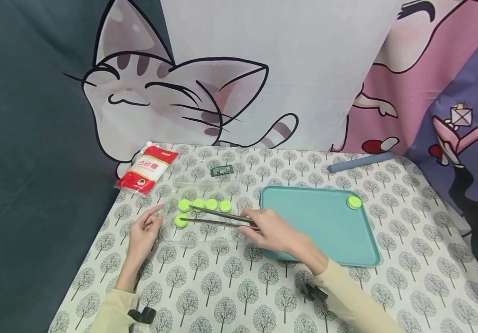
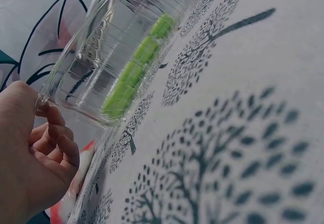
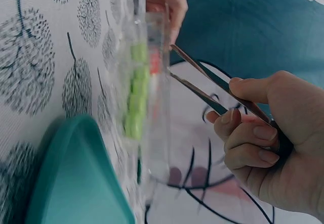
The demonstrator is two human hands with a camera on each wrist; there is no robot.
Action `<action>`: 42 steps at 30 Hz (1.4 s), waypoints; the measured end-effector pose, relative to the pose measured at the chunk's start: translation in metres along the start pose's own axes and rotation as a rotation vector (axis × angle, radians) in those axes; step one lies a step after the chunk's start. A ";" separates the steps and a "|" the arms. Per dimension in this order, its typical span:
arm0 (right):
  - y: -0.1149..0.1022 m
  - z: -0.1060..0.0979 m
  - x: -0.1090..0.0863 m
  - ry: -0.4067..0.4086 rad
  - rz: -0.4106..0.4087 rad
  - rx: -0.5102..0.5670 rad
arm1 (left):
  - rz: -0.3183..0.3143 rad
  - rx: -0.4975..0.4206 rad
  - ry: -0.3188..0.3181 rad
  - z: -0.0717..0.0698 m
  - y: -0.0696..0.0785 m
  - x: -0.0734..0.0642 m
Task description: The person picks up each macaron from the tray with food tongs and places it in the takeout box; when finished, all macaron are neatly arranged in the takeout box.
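Note:
My right hand (image 1: 270, 231) holds a pair of long metal tweezers (image 3: 202, 80), their tips apart. In the head view the tweezers reach left over a clear plastic box (image 1: 209, 236), with the tips over the green bottle caps (image 1: 211, 204) at its left side. The right wrist view shows the tips above the box rim, with nothing between them. Several green caps lie inside the box, in a row plus one nearer me. My left hand (image 2: 38, 148) pinches the box's rim at its left side, the other fingers curled below. Another green cap (image 1: 353, 202) sits on the teal tray (image 1: 313, 226).
The box's clear lid (image 1: 189, 173) lies open behind it, near a small green circuit board (image 1: 221, 170). A red and white sugar bag (image 1: 147, 169) lies at the back left. At the back right is a grey-blue bar (image 1: 360, 162). A patterned cloth (image 1: 222, 296) covers the table.

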State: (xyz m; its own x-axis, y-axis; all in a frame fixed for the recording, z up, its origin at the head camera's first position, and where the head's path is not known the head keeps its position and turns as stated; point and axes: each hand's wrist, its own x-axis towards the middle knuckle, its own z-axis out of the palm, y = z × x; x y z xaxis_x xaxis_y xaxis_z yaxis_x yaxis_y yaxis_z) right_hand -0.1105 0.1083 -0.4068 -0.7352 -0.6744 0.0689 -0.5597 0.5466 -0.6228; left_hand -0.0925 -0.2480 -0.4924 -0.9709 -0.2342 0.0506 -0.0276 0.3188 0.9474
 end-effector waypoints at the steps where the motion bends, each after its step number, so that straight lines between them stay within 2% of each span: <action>1: 0.001 -0.002 -0.006 0.017 0.006 0.005 | 0.001 -0.002 0.001 0.000 -0.001 0.000; 6: 0.009 -0.013 -0.036 0.091 0.041 0.039 | -0.012 -0.008 0.007 0.000 -0.004 0.002; 10: 0.018 -0.021 -0.062 0.198 0.055 0.026 | -0.019 0.014 0.014 0.000 -0.003 0.002; 17: 0.027 -0.035 -0.097 0.408 0.042 -0.112 | -0.029 0.028 0.019 -0.001 -0.002 0.001; 23: 0.031 -0.042 -0.120 0.491 0.088 -0.152 | -0.024 0.027 0.012 -0.001 -0.003 0.002; 30: 0.034 -0.050 -0.150 0.557 0.200 -0.202 | -0.022 0.002 0.014 0.001 -0.001 0.002; 38: 0.039 -0.060 -0.188 0.600 0.400 -0.228 | -0.022 -0.012 0.011 0.002 0.000 0.001; 42: 0.048 -0.062 -0.203 0.639 0.468 -0.262 | -0.014 -0.016 0.014 0.002 -0.002 0.002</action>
State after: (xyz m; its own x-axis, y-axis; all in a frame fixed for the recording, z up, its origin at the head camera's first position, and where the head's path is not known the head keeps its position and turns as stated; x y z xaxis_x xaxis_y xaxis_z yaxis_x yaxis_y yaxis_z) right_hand -0.0117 0.3026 -0.4022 -0.9451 0.0200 0.3262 -0.1548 0.8516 -0.5008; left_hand -0.0949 -0.2473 -0.4952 -0.9670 -0.2513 0.0420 -0.0369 0.3010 0.9529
